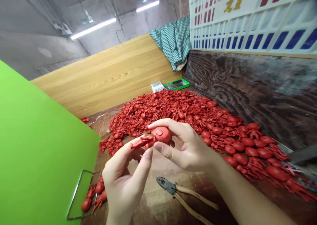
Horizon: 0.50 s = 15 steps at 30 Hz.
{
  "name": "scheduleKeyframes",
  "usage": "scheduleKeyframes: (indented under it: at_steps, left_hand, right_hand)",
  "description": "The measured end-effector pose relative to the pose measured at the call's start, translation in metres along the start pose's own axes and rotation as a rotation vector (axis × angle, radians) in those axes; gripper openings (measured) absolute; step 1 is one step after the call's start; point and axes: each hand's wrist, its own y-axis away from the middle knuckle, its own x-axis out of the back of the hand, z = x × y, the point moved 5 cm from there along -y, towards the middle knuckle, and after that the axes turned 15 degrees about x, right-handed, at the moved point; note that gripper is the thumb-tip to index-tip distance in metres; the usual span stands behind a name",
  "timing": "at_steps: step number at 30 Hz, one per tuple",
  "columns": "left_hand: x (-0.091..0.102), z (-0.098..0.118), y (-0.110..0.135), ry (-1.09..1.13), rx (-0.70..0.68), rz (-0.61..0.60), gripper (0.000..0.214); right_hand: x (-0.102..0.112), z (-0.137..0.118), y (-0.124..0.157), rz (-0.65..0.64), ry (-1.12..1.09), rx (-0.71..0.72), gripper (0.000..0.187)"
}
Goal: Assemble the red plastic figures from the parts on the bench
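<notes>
Between my two hands is a red plastic figure (160,134) with a rounded body and thin limbs, raised above the table. My right hand (184,145) pinches its round end between thumb and fingers. The limbs lie along the fingers of my left hand (127,172), whose thumb is close beneath; both hands grip the piece. Below them on the wooden table (153,202) lie pliers (170,187) with tan handles, jaws toward the left. Beyond the hands spreads a large heap of small red parts (158,109).
Rounder red figures (250,149) lie along the right. A green panel (44,145) stands at left, beside a wire frame (71,198) with several red figures. Behind are a wooden board (106,73), a checked cloth (173,36), a green tray (185,83) and a white crate (213,23).
</notes>
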Motion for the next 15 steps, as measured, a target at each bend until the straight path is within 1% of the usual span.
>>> scheduleKeyframes:
  at_steps: [4, 9, 13, 15]
  left_hand:
    - [0.0030, -0.0014, 0.0001, 0.007, -0.027, -0.010, 0.032]
    - [0.0040, 0.0008, -0.0002, -0.024, -0.089, -0.011, 0.034]
    - [0.0013, 0.0047, -0.0005, -0.034, -0.019, 0.003, 0.026]
    - [0.0005, 0.0073, 0.0005, -0.028, 0.014, 0.009, 0.021]
  right_hand:
    - [0.0008, -0.0002, 0.0008, 0.002, 0.022, 0.010, 0.029]
    - [-0.0009, 0.0010, 0.0020, -0.016, -0.003, -0.005, 0.030]
    - [-0.0008, 0.0028, -0.0013, -0.016, 0.006, -0.011, 0.033]
    - [-0.0005, 0.0016, -0.0045, -0.022, 0.000, 0.018, 0.036]
